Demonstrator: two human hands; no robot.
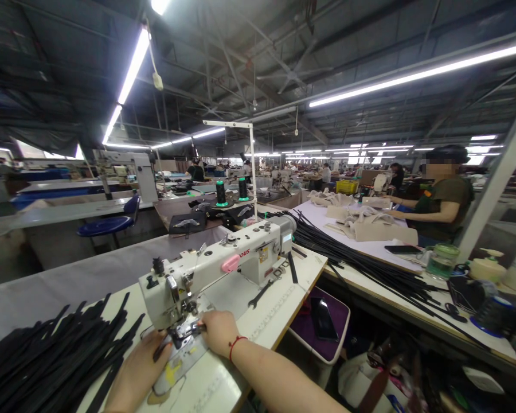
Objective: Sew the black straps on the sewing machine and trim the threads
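Observation:
A white sewing machine (210,258) stands on the pale table in front of me. My left hand (140,367) is closed at the left of the needle area, with a short dark part of a black strip (160,349) between thumb and fingers. On the other side of the presser foot (184,327), my right hand (219,331) is closed, its fingertips at a dark edge that looks like the same strip. The fingers and machine parts hide most of this strip. A red cord bracelet is on my right wrist.
Many black strips (47,355) lie heaped at the left. A wrench (260,293) rests beside the machine. More long black strips (352,258) lie on the right-hand table. A phone (324,318) sits on a purple stool (298,330). Another person (445,198) works at the right.

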